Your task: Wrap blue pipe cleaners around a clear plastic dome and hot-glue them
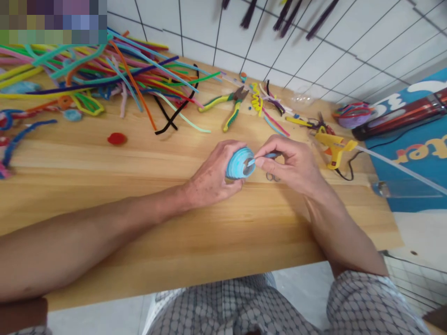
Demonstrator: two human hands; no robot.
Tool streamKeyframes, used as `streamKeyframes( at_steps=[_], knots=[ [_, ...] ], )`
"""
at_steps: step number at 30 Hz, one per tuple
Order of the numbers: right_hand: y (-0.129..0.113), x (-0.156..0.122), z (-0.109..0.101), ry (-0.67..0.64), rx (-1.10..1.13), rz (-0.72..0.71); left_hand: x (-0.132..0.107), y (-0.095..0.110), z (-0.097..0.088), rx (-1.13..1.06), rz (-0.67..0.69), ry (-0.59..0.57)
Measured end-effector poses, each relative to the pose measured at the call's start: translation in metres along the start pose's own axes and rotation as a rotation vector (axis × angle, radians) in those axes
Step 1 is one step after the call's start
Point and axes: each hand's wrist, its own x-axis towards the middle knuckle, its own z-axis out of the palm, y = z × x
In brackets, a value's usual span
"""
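Observation:
My left hand [218, 174] is wrapped round a small rounded body [237, 164] coiled with light-blue pipe cleaner. It is held above the wooden table, its open-looking dark end turned to the right. My right hand [291, 163] pinches a light-blue pipe cleaner [250, 162] between thumb and forefinger, with its tip at that dark end. Whether the tip is attached inside cannot be made out. Below the right fingers lies a pair of small metal rings [272, 177], perhaps scissor handles, partly hidden by the hand.
A heap of coloured pipe cleaners [139, 83] covers the back left. Green-and-yellow pliers [232, 104] lie open at the back middle. A red pompom-like piece [117, 138] sits at left. To the right are a yellow glue gun [335, 146], its cord and a dark red flask [401, 114].

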Motion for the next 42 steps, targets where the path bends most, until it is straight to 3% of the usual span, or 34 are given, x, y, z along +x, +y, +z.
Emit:
streamKeyframes(
  at_steps=[12, 28, 42],
  knots=[
    [0.003, 0.002, 0.010, 0.015, -0.002, 0.052, 0.000, 0.003, -0.002, 0.015, 0.002, -0.001],
    [0.015, 0.003, 0.009, -0.084, 0.170, 0.072, 0.000, 0.002, -0.001, 0.002, -0.021, -0.030],
    [0.010, 0.001, 0.002, -0.126, 0.044, 0.039, 0.001, 0.000, -0.001, -0.014, 0.031, -0.030]
  ],
)
